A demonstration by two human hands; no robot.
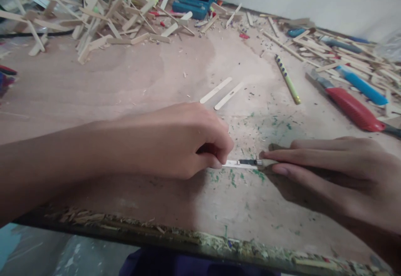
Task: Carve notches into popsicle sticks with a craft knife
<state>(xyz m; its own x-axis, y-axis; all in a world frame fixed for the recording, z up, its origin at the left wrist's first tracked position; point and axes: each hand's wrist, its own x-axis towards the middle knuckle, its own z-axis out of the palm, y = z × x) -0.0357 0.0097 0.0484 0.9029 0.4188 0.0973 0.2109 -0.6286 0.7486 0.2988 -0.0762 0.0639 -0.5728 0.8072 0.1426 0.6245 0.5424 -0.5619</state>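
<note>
My left hand [200, 138] is closed in a pinch on one end of a pale craft stick [230, 163], which lies flat on the wooden board. In my right hand [332, 167] is a slim craft knife [249, 162] with a dark, flat blade and a silver collar. Its blade rests along the right part of the stick, near a small dark mark. The fingers of my right hand are pressed together around the knife's handle, which they mostly hide. Beyond my left hand lie two loose craft sticks [215, 90], the nearer one with a small slot.
Piled stick structures [109, 13] stand at the back left. A blue box [192, 8] sits by the wall. To the right lie a yellow pencil [288, 79], a red-handled cutter [354, 107], a blue-handled tool [363, 86] and scattered sticks. Shavings line the board's front edge [156, 228].
</note>
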